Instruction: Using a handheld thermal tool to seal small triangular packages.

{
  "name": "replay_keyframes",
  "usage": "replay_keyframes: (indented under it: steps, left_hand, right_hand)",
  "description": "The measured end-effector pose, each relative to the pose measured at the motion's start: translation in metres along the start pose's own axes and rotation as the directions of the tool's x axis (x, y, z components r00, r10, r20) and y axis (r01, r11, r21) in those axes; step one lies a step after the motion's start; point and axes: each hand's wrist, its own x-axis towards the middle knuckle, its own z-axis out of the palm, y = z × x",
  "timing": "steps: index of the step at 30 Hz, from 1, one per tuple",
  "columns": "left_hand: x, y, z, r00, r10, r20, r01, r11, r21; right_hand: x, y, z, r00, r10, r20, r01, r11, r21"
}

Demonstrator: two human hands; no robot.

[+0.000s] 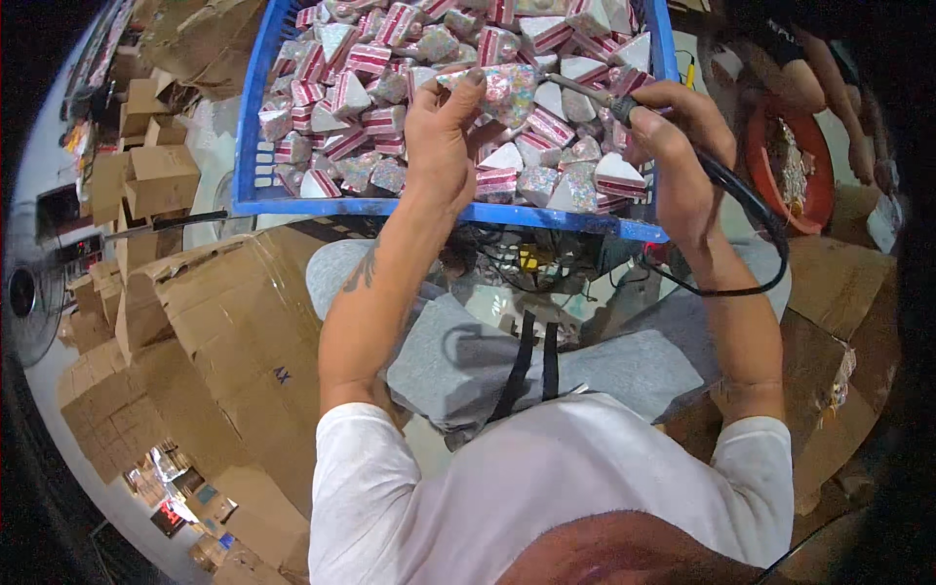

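Above a blue plastic crate [439,209], my left hand [441,141] pinches a wedge-shaped piece [511,90] with a shiny, multicoloured glittery face. In my right hand [680,141] is a soldering iron [583,89], a thin metal shaft with a dark handle and a thick black cable. Its tip points left and reaches the right edge of the held piece; whether it touches I cannot tell. Under both hands, the crate is heaped with many similar cake-slice-shaped pieces [368,58], white with pink-red striped sides and glittery faces.
The black cable [770,229] loops beneath my right forearm. A red basin [814,175] with crumpled shiny material stands at the right, near another person's arm [846,93]. Cardboard boxes [229,341] crowd the left, beside a fan [29,288]. Wires [526,258] hang below the crate.
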Motion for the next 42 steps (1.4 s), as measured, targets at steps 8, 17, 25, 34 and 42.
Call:
replay_keyframes:
  steps: [8, 17, 25, 34, 42]
  left_hand:
    - [-0.185, 0.214, -0.155, 0.314, 0.939, -0.138, -0.192, 0.205, 0.960]
    - [-0.101, 0.135, -0.092, 0.665, 0.735, 0.128, -0.043, -0.134, 0.990]
    - [0.156, -0.060, -0.123, 0.879, 0.075, 0.470, -0.263, -0.747, 0.611]
    - [0.127, 0.051, -0.110, 0.983, -0.180, -0.038, 0.169, 0.806, 0.567]
    - [0.018, 0.054, -0.042, 0.982, 0.098, 0.162, -0.141, 0.949, 0.283]
  right_hand:
    - [0.001, -0.005, -0.011, 0.996, -0.014, -0.084, 0.011, 0.999, -0.038]
    - [0.005, 0.021, -0.002, 0.989, 0.150, -0.015, -0.148, 0.984, 0.100]
    - [0.011, 0.022, 0.013, 0.987, 0.163, -0.003, -0.160, 0.971, 0.176]
    - [-0.005, 0.067, -0.011, 0.709, -0.012, 0.705, 0.351, 0.873, -0.338]
    - [-0.028, 0.029, -0.031, 0.439, 0.205, 0.875, 0.592, 0.666, -0.453]
